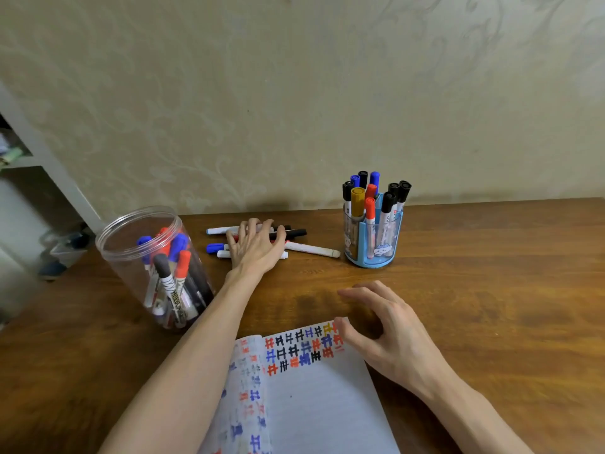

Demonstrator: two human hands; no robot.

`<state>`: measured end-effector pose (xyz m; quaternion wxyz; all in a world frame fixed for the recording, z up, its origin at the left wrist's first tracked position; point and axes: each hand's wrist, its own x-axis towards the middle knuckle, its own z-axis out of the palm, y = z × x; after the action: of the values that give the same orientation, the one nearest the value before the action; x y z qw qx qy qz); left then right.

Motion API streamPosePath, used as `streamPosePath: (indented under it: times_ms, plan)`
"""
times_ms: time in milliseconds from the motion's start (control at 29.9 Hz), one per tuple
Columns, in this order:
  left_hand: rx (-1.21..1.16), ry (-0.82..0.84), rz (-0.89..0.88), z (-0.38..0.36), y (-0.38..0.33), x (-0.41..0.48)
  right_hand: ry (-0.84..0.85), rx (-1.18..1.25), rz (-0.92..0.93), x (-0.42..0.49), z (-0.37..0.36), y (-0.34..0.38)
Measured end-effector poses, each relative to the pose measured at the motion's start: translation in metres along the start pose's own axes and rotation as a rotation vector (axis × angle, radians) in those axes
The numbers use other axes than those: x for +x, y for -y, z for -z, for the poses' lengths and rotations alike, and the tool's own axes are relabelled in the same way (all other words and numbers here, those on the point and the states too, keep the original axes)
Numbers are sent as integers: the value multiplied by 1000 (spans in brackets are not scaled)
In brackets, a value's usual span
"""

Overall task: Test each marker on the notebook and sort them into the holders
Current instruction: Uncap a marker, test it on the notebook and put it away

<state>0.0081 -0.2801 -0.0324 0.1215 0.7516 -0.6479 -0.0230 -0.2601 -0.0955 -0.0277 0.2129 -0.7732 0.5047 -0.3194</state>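
Several loose markers (311,249) lie in a pile at the back of the wooden table. My left hand (255,245) rests flat on top of that pile, fingers spread over the marker barrels. An open notebook (314,394) lies at the front, its top rows filled with red, blue, black and yellow test marks. My right hand (386,329) hovers at the notebook's top right corner, fingers loosely curved and holding nothing. A clear plastic jar (144,250) on the left holds several markers. A blue divided holder (373,244) on the right holds several upright markers.
A patterned wall runs along the back edge of the table. White shelving (23,152) stands beyond the table's left edge. Bare wood (491,290) stretches to the right of the holder and the notebook.
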Motion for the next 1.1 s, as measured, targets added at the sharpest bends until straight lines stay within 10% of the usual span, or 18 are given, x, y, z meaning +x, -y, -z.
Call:
streamPosePath:
  times_ms: [635,1103]
  plan:
    - [76,298,-22,29,-47,-111,-87,-85,-32,-1,2,-2]
    - [-166,169,-299,76,-1,-190,-104,-339,-5,0,-3,-11]
